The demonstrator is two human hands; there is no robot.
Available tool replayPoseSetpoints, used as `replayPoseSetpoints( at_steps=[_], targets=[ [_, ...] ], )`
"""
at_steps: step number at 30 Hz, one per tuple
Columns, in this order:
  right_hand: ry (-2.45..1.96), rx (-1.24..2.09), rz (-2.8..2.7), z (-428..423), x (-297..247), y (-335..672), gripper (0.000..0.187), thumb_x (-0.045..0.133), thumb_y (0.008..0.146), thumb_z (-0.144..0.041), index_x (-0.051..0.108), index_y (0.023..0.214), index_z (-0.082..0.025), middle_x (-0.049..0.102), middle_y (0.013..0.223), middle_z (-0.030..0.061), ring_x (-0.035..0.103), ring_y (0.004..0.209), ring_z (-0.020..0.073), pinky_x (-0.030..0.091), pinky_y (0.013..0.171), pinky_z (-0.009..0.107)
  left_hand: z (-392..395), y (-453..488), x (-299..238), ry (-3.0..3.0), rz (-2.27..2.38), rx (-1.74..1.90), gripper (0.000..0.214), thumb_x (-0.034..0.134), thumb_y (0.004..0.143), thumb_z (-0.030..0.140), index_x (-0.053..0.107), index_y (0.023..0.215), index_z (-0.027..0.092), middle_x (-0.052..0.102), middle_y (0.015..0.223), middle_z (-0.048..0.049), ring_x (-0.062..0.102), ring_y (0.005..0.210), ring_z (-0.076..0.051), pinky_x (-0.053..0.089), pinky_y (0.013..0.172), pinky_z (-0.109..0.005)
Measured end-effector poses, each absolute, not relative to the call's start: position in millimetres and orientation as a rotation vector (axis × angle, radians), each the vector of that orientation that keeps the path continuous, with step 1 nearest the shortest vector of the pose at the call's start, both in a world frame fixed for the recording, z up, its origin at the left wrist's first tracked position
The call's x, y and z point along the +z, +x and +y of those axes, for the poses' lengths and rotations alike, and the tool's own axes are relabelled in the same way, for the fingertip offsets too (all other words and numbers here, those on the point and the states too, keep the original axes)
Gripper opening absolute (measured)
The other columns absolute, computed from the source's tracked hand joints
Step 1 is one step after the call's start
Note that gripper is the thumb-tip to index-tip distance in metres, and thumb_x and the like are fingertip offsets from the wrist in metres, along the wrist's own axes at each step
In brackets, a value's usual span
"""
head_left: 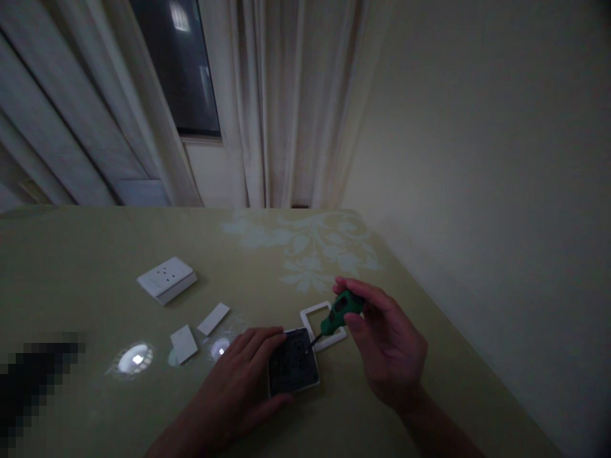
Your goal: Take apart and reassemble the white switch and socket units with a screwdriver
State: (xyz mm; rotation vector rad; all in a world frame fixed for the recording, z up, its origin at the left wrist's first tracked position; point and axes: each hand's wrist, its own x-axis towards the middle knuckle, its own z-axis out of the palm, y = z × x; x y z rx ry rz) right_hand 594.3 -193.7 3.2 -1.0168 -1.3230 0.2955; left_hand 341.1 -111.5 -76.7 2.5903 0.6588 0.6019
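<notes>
My left hand (243, 375) grips a square wall plate (293, 366) at its left side, fingers over the top corner and thumb along the lower edge. The plate lies on the table with its black inner side up and a thin white rim showing. In my right hand (391, 346) is a green-handled screwdriver (341, 313), pinched between thumb and fingers. Its shaft slants down to the left, the tip at the plate's right part; whether it sits in a screw I cannot tell. Partly behind the screwdriver lies a white square frame (315, 307).
A white socket box (167, 278) sits at the left on the table (248, 267). Two white rectangular pieces, one (214, 319) behind the other (184, 345), lie nearer my left hand. Lamp reflections shine nearby. The wall (501, 222) borders the table's right edge; curtains (296, 102) hang behind.
</notes>
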Motion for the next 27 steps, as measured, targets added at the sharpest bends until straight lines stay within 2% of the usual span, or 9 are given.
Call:
replayPoseSetpoints(
  at_steps=[5,13,15,17,19,22,27],
  targets=[
    [-1.019,0.297,-1.330,-194,4,593,0.040,0.067,0.106,-0.018,0.070,0.143,-0.031,0.075,0.136,0.0095,0.075,0.121,0.0256,0.067,0.105,0.046,-111,341,-77,2.586,0.664,0.618,0.071,0.084,0.093,0.047,0.049,0.152,0.030,0.068,0.149,-0.0132,0.068,0.130,-0.036,0.062,0.106,-0.056],
    [-1.016,0.314,-1.396,-193,2,597,0.040,0.070,0.105,-0.021,0.069,0.143,-0.032,0.071,0.137,0.0115,0.072,0.126,0.0291,0.063,0.107,0.052,-111,343,-76,2.585,0.654,0.646,0.069,0.083,0.093,0.047,0.051,0.151,0.029,0.069,0.147,-0.0131,0.068,0.129,-0.036,0.062,0.106,-0.055],
    [-1.007,0.273,-1.440,-193,3,597,0.038,0.080,0.099,-0.026,0.074,0.136,-0.033,0.068,0.134,0.0105,0.070,0.122,0.0288,0.065,0.101,0.048,-112,343,-76,2.585,0.658,0.640,0.070,0.084,0.093,0.045,0.050,0.151,0.030,0.068,0.148,-0.0129,0.068,0.128,-0.036,0.062,0.105,-0.055],
    [-1.000,0.225,-1.469,-192,5,594,0.037,0.087,0.094,-0.028,0.078,0.129,-0.034,0.065,0.124,0.0081,0.070,0.110,0.0249,0.067,0.090,0.041,-112,343,-76,2.584,0.652,0.638,0.071,0.084,0.093,0.044,0.048,0.152,0.030,0.068,0.147,-0.0128,0.069,0.127,-0.036,0.062,0.104,-0.055],
    [-0.989,0.220,-1.487,-191,8,592,0.037,0.084,0.095,-0.024,0.078,0.130,-0.034,0.064,0.116,0.0063,0.069,0.101,0.0218,0.066,0.083,0.037,-111,343,-76,2.578,0.639,0.636,0.070,0.084,0.094,0.044,0.048,0.152,0.031,0.068,0.147,-0.0128,0.068,0.128,-0.035,0.062,0.104,-0.054],
    [-0.984,0.262,-1.549,-190,14,589,0.042,0.075,0.100,-0.017,0.073,0.139,-0.034,0.065,0.119,0.0077,0.068,0.105,0.0229,0.065,0.087,0.039,-112,343,-76,2.547,0.628,0.650,0.069,0.084,0.093,0.046,0.050,0.151,0.031,0.068,0.145,-0.0132,0.069,0.127,-0.035,0.062,0.105,-0.053],
    [-0.941,0.284,-1.702,-186,25,590,0.044,0.076,0.100,-0.019,0.071,0.141,-0.032,0.069,0.120,0.0076,0.071,0.106,0.0234,0.066,0.090,0.040,-113,344,-77,2.516,0.628,0.641,0.068,0.084,0.093,0.042,0.049,0.150,0.030,0.068,0.146,-0.0126,0.068,0.127,-0.034,0.062,0.104,-0.053]
  ],
)
